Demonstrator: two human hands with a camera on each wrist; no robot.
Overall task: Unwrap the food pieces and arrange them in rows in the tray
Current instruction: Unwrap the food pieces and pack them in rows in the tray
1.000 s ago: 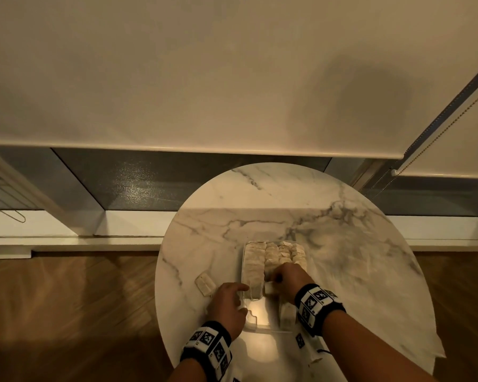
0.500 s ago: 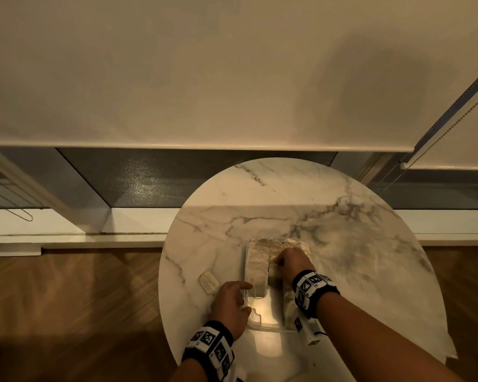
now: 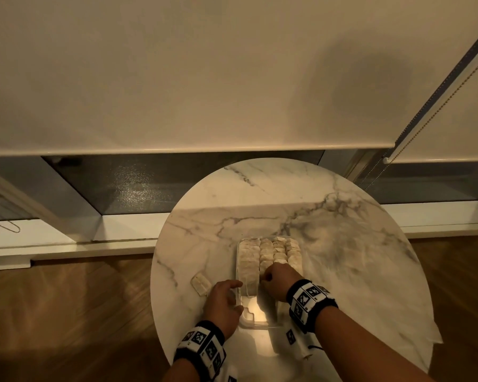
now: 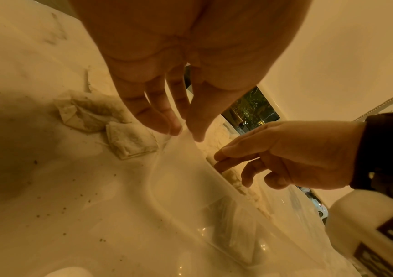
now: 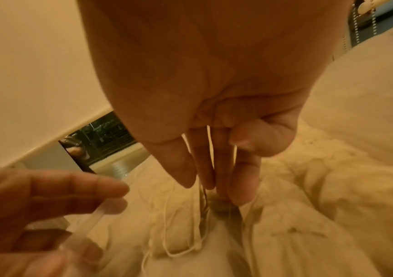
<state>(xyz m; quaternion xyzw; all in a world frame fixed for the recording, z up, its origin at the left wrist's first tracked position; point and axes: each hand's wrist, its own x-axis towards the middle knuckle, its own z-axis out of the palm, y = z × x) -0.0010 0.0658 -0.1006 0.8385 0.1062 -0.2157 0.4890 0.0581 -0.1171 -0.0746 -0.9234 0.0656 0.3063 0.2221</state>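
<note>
Marble table (image 3: 342, 271): clear tray (image 3: 257, 321), pale pcs (image 3: 268, 252).

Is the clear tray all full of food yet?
Not yet. The tray holds rows of food pieces at its far end, but bare bottom shows at the near end.

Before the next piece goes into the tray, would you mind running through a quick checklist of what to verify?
1. Tray steadied: ok. The left hand rests its straight fingers on the rim of the clear tray.
2. Right hand free: cannot tell. The right hand has its fingertips down among the pieces in the tray, with thin strings running between its fingers; a grip does not show.
3. Room in the tray: ok. The near end looks bare.
4. Rows tidy: ok at the far end; nearer the hand they are hidden.
5. Pieces left outside: ok. Pieces on the table lie left of the tray; whether wrapped, cannot tell.
</note>
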